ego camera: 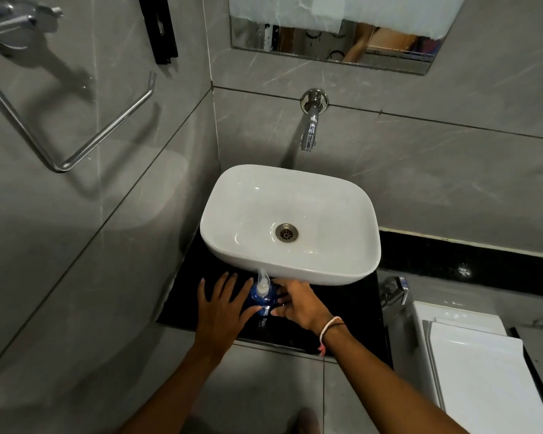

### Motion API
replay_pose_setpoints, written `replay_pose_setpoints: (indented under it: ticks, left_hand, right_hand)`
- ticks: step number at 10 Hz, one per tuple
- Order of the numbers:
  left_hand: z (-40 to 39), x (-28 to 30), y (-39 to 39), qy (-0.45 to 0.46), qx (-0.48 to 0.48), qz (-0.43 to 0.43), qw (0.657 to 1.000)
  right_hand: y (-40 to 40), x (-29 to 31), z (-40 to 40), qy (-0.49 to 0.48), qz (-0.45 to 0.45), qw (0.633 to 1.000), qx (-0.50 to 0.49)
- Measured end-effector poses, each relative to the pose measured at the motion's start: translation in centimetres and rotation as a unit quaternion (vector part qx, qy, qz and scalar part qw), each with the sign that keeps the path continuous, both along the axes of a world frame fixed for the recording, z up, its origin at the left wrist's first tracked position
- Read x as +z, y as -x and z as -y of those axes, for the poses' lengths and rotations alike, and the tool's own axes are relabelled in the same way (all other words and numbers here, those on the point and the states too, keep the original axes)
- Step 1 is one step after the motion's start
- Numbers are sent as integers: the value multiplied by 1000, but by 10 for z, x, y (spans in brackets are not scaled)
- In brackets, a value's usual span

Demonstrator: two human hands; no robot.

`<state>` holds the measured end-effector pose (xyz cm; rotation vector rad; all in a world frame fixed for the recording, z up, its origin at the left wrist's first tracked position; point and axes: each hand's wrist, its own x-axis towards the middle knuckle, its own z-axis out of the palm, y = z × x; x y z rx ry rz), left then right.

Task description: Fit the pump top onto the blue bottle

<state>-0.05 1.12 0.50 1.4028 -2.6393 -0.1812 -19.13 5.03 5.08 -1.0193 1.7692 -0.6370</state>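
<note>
Dim, flat indoor light from above. Soft shadow of the tap [310, 126] falls down the grey wall; towel rail [76, 145] casts a blurred one. Faint glare on the basin [342, 198]. Strong wide-angle bending at edges. Overall soft, slightly smeared detail.

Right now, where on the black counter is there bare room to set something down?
Free: the black counter to the right of the right hand, under the white basin rim, out to the counter's right edge. A narrower strip lies left of the left hand. Crowded: the middle, where both hands flank the blue bottle and its pump top.
</note>
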Motion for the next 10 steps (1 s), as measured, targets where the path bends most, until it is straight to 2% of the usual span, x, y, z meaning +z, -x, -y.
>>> replay_pose_setpoints:
  ticks: [1,2,3,4,7,9,10]
  left_hand:
    - [2,3,-1,1,-2,6,1000]
    - [6,8,-7,-19,5,15,1000]
    - [13,8,-15,-18,7,16,1000]
    - [27,6,-31,-16,17,16,1000]
    - [38,5,-45,-34,41,32,998]
    - [22,4,-48,29,23,-2,999]
    - [4,15,-44,68,41,-87,993]
  right_hand:
    - [-4,-16,5,16,65,995,-75]
    - [-8,-25,7,39,38,996,-67]
    - [-13,-26,14,55,-11,998,-25]
    - [-30,-33,28,87,-138,984,78]
    - [-41,-26,41,94,-192,968,128]
    - [-41,-9,13,133,-284,938,150]
    - [-25,5,-7,202,-384,891,131]
